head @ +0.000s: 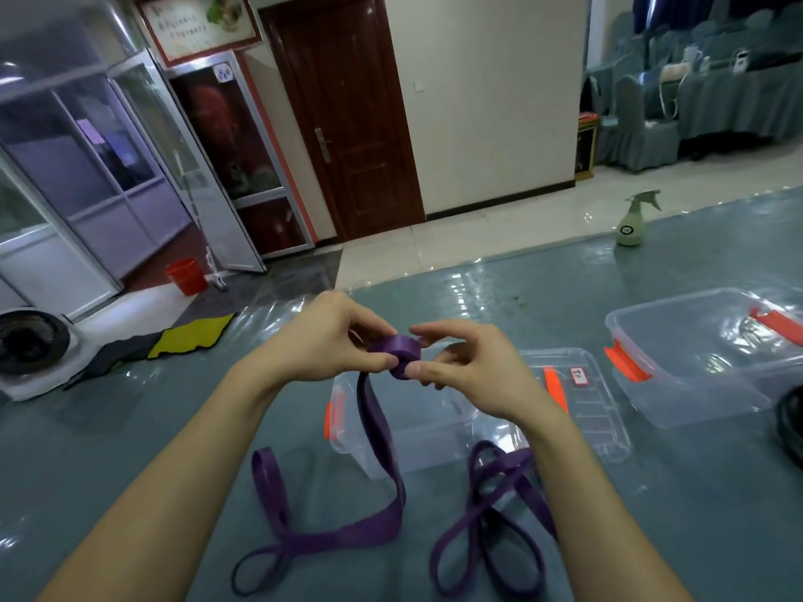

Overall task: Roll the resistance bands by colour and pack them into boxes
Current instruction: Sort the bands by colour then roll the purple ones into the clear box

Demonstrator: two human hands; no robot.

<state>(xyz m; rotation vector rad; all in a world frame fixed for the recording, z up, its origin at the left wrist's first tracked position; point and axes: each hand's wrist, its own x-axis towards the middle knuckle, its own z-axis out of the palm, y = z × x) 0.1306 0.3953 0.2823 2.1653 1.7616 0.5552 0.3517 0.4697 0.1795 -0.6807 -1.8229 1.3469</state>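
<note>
Barely underway: left hand [330, 338] and right hand [471, 369] each pinch the small started roll of a purple band [402, 351] just above the clear box [428, 454], its long tail trailing over that box, a second purple band [476, 508] lying loose before it, nothing apparently packed.

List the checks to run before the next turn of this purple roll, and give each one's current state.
1. Grip: left hand and right hand both pinch the purple roll: ok.
2. Winding even: cannot tell, the hands cover its sides.
3. Tangles: the loose tail loops over itself on the table: not ok.
4. Clearance: the second purple band lies apart from that tail: ok.
5. Box: the near box is open, with its lid beside it: ok.
</note>
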